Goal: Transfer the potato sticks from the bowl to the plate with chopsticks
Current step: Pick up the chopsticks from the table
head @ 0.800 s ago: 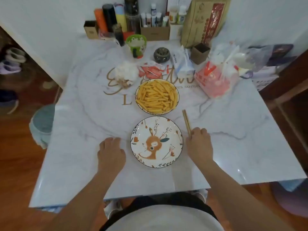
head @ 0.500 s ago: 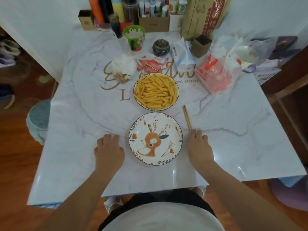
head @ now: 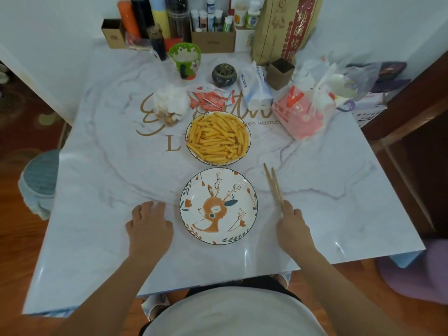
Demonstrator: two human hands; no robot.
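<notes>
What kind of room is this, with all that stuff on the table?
Probably a dining corner in someone's home. A marble-look table stands against the wall, holding a bowl of potato sticks, a deer-pattern plate, a tissue pack and crowded bottles. Round stools stand on the wooden floor.

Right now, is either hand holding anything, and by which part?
The right hand pinches the pale wooden chopsticks at their near ends. The left hand holds nothing.

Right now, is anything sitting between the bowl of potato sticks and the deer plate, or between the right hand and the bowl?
Nothing visible does. The bowl of potato sticks sits just beyond the plate, with only a strip of bare table between them. The right hand holds the chopsticks beside the plate, with an open path to the bowl.
</notes>
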